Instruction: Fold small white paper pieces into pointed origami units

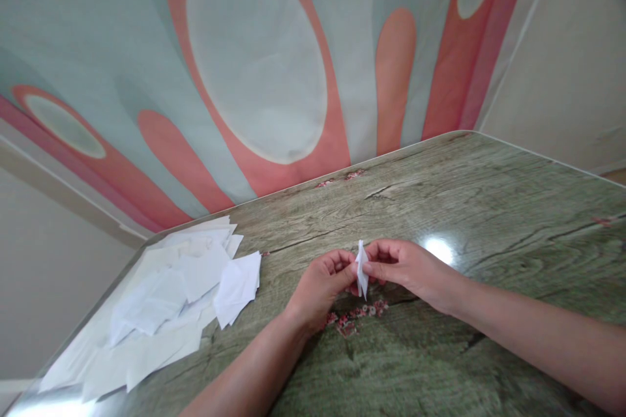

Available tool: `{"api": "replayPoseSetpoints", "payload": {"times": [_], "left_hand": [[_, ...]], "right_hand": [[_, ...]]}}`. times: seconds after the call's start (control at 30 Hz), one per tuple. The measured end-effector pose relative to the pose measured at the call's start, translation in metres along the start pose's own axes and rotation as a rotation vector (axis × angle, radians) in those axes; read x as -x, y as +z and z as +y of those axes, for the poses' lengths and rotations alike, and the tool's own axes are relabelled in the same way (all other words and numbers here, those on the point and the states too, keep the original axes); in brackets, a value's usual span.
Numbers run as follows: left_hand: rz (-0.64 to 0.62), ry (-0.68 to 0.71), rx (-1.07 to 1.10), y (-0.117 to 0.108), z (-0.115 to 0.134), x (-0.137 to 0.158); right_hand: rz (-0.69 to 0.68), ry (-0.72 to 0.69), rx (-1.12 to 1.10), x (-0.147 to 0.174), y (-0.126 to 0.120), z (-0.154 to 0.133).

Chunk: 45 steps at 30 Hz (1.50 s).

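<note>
A small piece of folded white paper [361, 268] is held upright between my two hands, just above the wood-grain table. My left hand [325, 283] pinches its left side between thumb and fingers. From the right, my right hand [403, 268] grips the other side, thumb toward me and fingers curled behind. The paper shows narrow and edge-on, with pointed ends at top and bottom. Parts of its sides are hidden by my fingertips.
Many loose white sheets [161, 352] lie in an overlapping heap on the left of the table [440, 195]. A small stack of square papers [238, 287] sits at the heap's right edge. Behind the table hangs a patterned red and grey-blue cloth [337, 111].
</note>
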<state>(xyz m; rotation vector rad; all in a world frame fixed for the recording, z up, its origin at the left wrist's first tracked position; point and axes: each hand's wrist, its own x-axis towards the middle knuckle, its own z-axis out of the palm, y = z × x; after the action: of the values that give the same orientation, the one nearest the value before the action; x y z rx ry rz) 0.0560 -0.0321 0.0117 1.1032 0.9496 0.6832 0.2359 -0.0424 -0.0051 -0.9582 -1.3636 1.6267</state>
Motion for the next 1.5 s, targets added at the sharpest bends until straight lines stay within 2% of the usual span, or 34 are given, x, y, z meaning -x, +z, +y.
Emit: {"api": "replayPoseSetpoints", "payload": {"times": [0.13, 0.23, 0.33, 0.43, 0.6, 0.73, 1.3, 1.5], "left_hand": [[-0.066, -0.017, -0.064, -0.002, 0.005, 0.002], [-0.008, 0.06, -0.183, -0.001, 0.008, 0.004], [0.031, 0.096, -0.247, 0.002, 0.01, 0.005], [0.028, 0.092, -0.239, 0.004, 0.008, 0.004], [0.158, 0.115, -0.296, 0.006, 0.001, 0.004], [0.24, 0.167, -0.386, 0.007, -0.002, 0.006], [0.279, 0.239, -0.508, 0.008, -0.002, 0.007], [0.237, 0.214, -0.375, 0.009, -0.001, 0.007]], "right_hand": [[-0.021, 0.011, -0.029, 0.002, 0.002, -0.004], [-0.005, 0.016, -0.056, 0.002, 0.003, -0.006], [0.082, -0.009, -0.072, 0.002, 0.003, -0.006], [0.172, -0.052, 0.053, 0.003, 0.004, -0.005], [0.085, -0.055, 0.197, 0.008, 0.008, -0.007], [0.126, -0.031, 0.298, 0.009, 0.01, -0.006], [0.121, -0.039, 0.323, 0.008, 0.009, -0.006], [0.077, -0.048, 0.249, 0.008, 0.007, -0.008]]}}
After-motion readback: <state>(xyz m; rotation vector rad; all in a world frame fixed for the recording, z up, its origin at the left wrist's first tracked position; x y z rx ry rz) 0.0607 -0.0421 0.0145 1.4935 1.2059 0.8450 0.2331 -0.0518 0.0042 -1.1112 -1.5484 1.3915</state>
